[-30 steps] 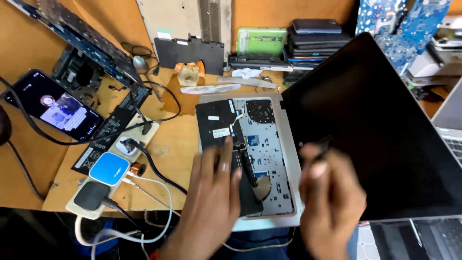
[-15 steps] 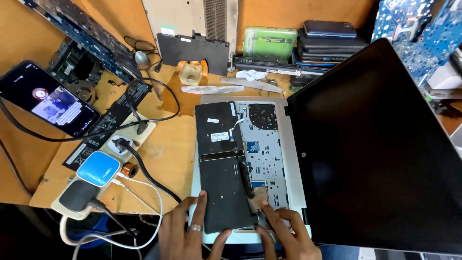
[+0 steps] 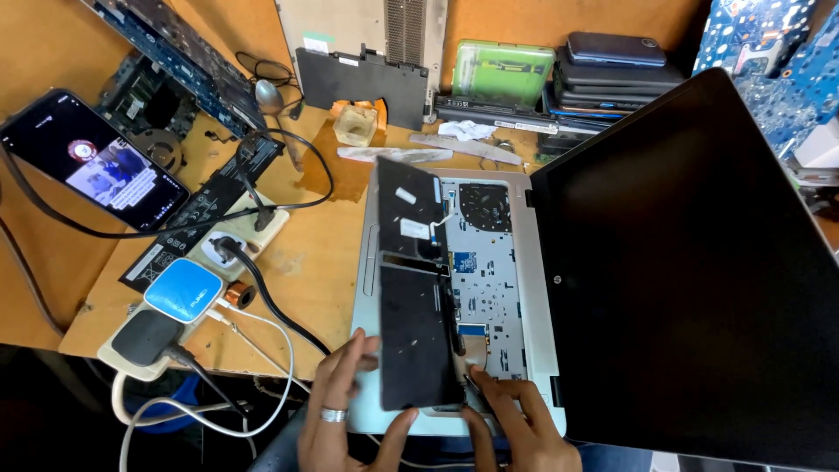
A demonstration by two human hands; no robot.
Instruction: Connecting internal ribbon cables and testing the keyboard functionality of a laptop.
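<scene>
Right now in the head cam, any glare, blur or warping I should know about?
Head view: sharp on the keyboard panel and the open laptop base; left hand and right hand show almost no motion blur. The laptop screen is flat black, no glare. The phone is lit but readable. Wide-lens warping bends the table edge. Under the table is dark.

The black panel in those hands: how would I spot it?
Find the open laptop with its dark screen. Over its left half a flat black keyboard panel stands tilted up, with the left hand on its near edge. White stickers mark its plain back.
</scene>
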